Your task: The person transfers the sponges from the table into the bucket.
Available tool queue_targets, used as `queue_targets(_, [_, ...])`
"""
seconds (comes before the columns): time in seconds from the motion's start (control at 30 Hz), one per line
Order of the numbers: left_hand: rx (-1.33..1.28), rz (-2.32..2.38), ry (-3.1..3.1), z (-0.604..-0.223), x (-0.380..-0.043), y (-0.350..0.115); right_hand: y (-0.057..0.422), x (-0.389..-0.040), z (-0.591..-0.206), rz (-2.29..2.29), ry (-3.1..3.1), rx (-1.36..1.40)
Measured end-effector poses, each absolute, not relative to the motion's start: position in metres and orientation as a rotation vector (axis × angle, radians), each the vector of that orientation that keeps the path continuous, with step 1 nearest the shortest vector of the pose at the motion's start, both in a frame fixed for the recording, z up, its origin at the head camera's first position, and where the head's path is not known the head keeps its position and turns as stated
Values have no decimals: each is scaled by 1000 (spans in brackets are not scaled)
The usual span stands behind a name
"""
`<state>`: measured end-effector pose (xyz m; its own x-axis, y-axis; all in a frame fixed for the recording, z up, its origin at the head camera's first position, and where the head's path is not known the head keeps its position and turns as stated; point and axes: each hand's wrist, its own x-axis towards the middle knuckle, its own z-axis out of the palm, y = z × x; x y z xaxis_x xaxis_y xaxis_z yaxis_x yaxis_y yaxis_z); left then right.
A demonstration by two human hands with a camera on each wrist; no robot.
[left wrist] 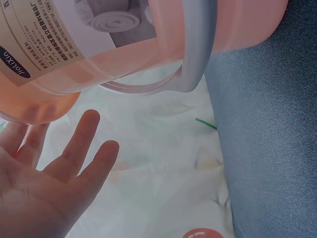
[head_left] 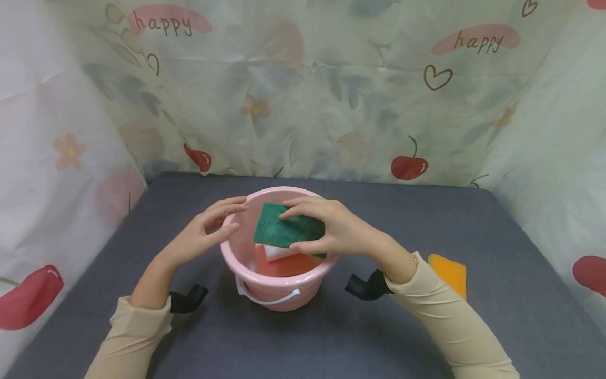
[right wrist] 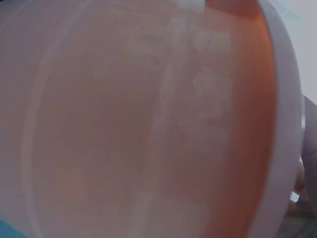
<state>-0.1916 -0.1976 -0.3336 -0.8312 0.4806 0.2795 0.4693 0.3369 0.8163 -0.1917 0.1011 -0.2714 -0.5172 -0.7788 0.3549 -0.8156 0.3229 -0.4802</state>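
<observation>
A pink bucket (head_left: pixel 284 287) stands upright on the dark table, its handle hanging down at the front. Over its opening, my right hand (head_left: pixel 338 226) holds a green scouring pad (head_left: pixel 279 226) between thumb and fingers. Under the pad, a white piece (head_left: pixel 276 253) and an orange piece (head_left: pixel 284 266) lie inside the bucket. My left hand (head_left: pixel 208 229) is at the left rim, its fingertips right at the edge. In the left wrist view, the fingers (left wrist: pixel 79 136) are spread beside the rim. The bucket wall (right wrist: pixel 124 124) fills most of the right wrist view and hides the pad.
On the table (head_left: pixel 379 337) to the right, a yellow-orange sponge (head_left: pixel 448 273) lies partly behind the right sleeve. Black straps (head_left: pixel 189 299) stick out at both wrists. Patterned cloth (head_left: pixel 303 121) encloses the table at the back and sides.
</observation>
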Motion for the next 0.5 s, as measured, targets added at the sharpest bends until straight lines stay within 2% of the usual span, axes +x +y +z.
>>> queue_targets(0.37, [925, 1565, 2561, -334, -192, -198, 97, -194, -282, 881, -2494, 1709])
queue_targets(0.5, [927, 1566, 2557, -334, -192, -198, 98, -195, -281, 911, -2491, 1693])
